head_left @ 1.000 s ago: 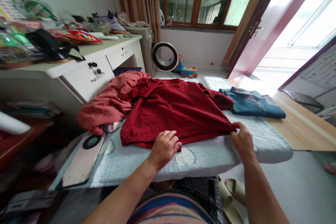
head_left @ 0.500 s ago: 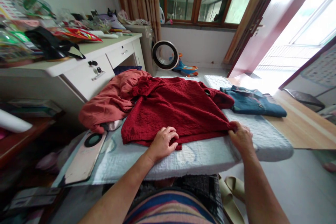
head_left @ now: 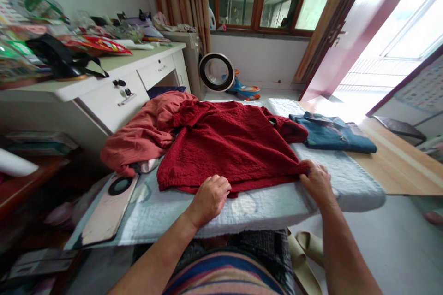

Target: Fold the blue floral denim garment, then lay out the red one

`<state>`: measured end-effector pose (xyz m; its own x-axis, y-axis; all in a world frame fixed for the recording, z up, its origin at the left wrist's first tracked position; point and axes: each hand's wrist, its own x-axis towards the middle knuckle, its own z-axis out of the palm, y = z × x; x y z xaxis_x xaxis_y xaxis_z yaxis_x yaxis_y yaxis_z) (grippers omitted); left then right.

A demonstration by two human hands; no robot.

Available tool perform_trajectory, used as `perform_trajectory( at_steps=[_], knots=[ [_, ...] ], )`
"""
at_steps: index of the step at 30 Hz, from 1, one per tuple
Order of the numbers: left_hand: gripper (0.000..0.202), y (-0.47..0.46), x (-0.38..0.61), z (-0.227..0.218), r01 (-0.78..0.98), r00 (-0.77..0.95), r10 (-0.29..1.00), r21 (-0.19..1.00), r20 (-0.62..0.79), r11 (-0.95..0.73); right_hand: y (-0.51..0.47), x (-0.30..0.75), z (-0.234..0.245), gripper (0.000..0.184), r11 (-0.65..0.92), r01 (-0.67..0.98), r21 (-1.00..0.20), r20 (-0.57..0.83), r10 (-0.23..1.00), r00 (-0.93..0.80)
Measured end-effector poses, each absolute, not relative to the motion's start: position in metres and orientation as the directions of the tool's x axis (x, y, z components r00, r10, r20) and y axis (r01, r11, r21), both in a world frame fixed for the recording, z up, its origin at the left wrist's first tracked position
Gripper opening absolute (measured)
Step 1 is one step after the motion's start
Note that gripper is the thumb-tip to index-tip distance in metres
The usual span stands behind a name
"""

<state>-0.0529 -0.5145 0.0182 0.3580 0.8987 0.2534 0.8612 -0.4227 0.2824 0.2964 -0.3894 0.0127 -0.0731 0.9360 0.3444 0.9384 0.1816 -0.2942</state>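
Observation:
A dark red textured top (head_left: 228,147) lies spread on the pale blue padded cover (head_left: 263,212), its hem toward me. At the middle of that hem, my left hand (head_left: 212,196) is closed with its fingers curled round the edge of the fabric. My right hand (head_left: 316,179) pinches the hem's right corner between thumb and fingers. Part of the top's far side is bunched, with a sleeve (head_left: 294,130) lying out to the right. Against its left side rests a crumpled coral-coloured garment (head_left: 145,133).
Folded blue denim (head_left: 335,133) lies at the right, beside a wooden board (head_left: 398,161). A pale flat case with a dark ring (head_left: 109,212) sits at the near left. A cluttered white desk (head_left: 114,101) stands left; a washing machine (head_left: 197,64) with its round door open is behind.
My left hand has moved slightly down and left, and its fingers have curled closed on the hem. My right hand keeps its pinch on the corner.

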Motion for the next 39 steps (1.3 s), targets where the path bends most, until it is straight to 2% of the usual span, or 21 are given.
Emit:
perform_trajectory(
  at_steps=[3,8,12,16,20,23,25,28,31,35,39],
  knots=[
    [0.011,-0.514,-0.053,0.018,0.859,0.356,0.894,0.282,0.271,-0.427,-0.392,0.299,0.014,0.029,0.215,0.924,-0.316,0.329,0.938,-0.106],
    [0.018,-0.514,-0.051,0.016,0.847,0.313,0.891,0.328,0.329,-0.418,-0.399,0.303,0.015,0.024,0.231,0.910,-0.346,0.379,0.921,-0.090],
    [0.015,-0.515,-0.052,0.015,0.836,0.266,0.880,0.360,0.394,-0.414,-0.405,0.298,0.016,0.031,0.176,0.953,-0.245,0.337,0.937,-0.087],
    [0.006,-0.514,-0.055,0.015,0.792,0.248,0.890,0.449,0.383,-0.414,-0.409,0.293,0.017,0.042,0.195,0.972,-0.135,0.260,0.953,-0.155],
    [0.012,-0.508,-0.057,0.013,0.779,0.186,0.919,0.518,0.348,-0.354,-0.408,0.287,0.021,0.047,0.233,0.965,-0.120,0.255,0.947,-0.197],
    [0.032,-0.502,-0.058,0.011,0.799,0.206,0.926,0.492,0.315,-0.345,-0.404,0.275,0.026,0.045,0.330,0.916,-0.229,0.363,0.902,-0.235],
    [0.033,-0.498,-0.057,0.012,0.821,0.240,0.931,0.454,0.276,-0.346,-0.402,0.263,0.026,0.042,0.401,0.855,-0.328,0.416,0.874,-0.251],
    [0.034,-0.494,-0.056,0.013,0.875,0.263,0.935,0.350,0.237,-0.335,-0.399,0.251,0.018,0.043,0.427,0.806,-0.411,0.397,0.879,-0.264],
    [0.034,-0.493,-0.057,0.016,0.910,0.266,0.935,0.259,0.234,-0.323,-0.399,0.250,0.005,0.050,0.424,0.807,-0.410,0.351,0.890,-0.289],
    [0.031,-0.496,-0.064,0.020,0.901,0.236,0.930,0.295,0.284,-0.318,-0.401,0.259,-0.003,0.071,0.434,0.811,-0.393,0.331,0.889,-0.315],
    [0.027,-0.500,-0.073,0.024,0.903,0.234,0.931,0.291,0.281,-0.315,-0.403,0.265,-0.003,0.074,0.449,0.813,-0.371,0.263,0.891,-0.371]
  ],
)
